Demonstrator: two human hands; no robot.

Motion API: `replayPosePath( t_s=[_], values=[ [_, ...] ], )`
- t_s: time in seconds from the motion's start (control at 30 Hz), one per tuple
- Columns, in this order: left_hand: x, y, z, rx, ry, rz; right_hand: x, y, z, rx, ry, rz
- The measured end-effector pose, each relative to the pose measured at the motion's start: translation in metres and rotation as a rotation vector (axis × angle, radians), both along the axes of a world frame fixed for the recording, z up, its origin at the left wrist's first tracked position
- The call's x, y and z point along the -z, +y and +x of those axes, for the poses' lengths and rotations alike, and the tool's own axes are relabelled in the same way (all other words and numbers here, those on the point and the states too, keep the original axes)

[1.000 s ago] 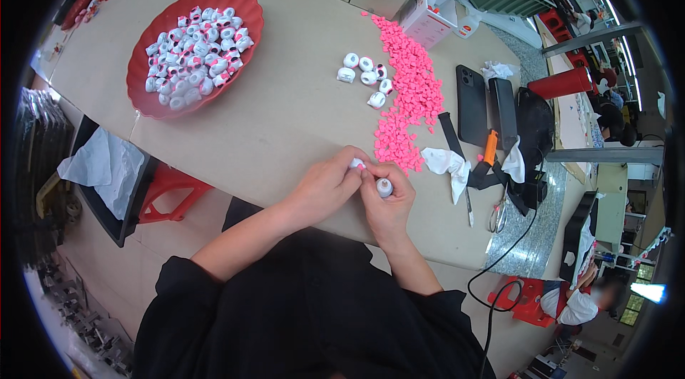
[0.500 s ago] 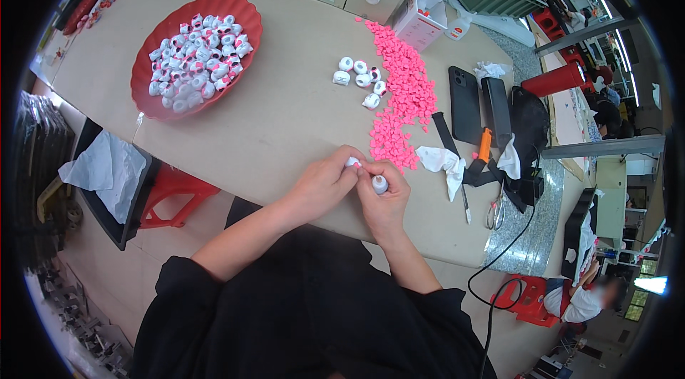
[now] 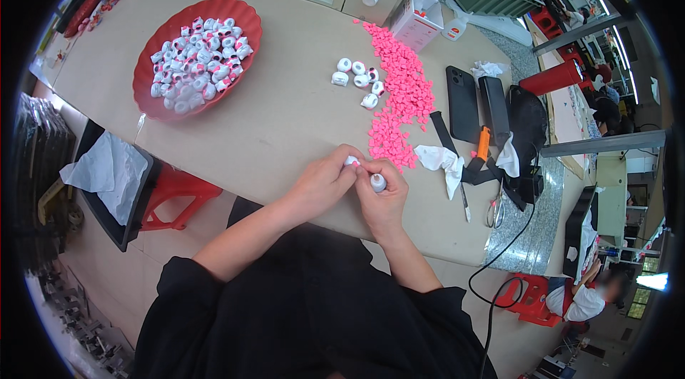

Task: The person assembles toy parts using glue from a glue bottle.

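Observation:
Close to the table's near edge, my left hand (image 3: 325, 179) pinches a small white toy head (image 3: 349, 161) with a touch of pink on it. My right hand (image 3: 384, 206) is closed round a small white bottle (image 3: 378, 183) with a nozzle, its thumb and forefinger meeting the toy head. Whether those fingertips also hold a pink piece is hidden. Just beyond my hands lies a long spread of small pink pieces (image 3: 403, 83). Several white toy heads (image 3: 359, 72) stand loosely to its left.
A red scalloped bowl (image 3: 143, 97) at the left is heaped with white-and-pink toy heads. On the right lie a dark phone (image 3: 462, 104), an orange-handled tool (image 3: 484, 142), scissors (image 3: 495, 213), tissues (image 3: 444, 164) and a cable (image 3: 510, 242). A white box (image 3: 415, 22) stands behind.
The whole view has shifted very slightly. Both hands keep the same hold on the toy head and the bottle, with no clear movement.

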State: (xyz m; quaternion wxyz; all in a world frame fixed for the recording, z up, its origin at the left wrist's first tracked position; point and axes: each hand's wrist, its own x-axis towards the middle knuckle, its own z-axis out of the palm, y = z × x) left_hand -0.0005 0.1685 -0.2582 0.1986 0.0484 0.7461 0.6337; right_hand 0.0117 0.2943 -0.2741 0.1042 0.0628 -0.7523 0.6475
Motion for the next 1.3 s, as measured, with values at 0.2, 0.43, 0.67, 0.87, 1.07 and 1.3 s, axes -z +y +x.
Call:
replayPosePath(
  t_s=[0.2, 0.43, 0.67, 0.87, 1.07, 1.3],
  values=[
    [0.005, -0.001, 0.001, -0.002, 0.021, 0.005, 0.0, 0.002, 0.001, -0.007, -0.044, -0.05],
    [0.01, -0.014, 0.005, 0.074, 0.013, 0.303, -0.007, 0.007, 0.002, -0.053, -0.136, -0.115],
    [0.001, -0.019, 0.002, 0.134, -0.07, 0.248, -0.007, 0.007, 0.002, -0.039, -0.203, -0.185],
    [-0.004, -0.018, 0.002, 0.133, -0.035, 0.205, -0.01, 0.007, 0.003, -0.028, -0.239, -0.174],
    [-0.003, -0.018, 0.002, 0.149, -0.023, 0.17, -0.008, 0.009, 0.004, -0.034, -0.318, -0.215],
    [0.006, -0.018, 0.003, 0.13, 0.064, 0.247, -0.008, 0.009, 0.005, -0.032, -0.292, -0.238]
  ],
)
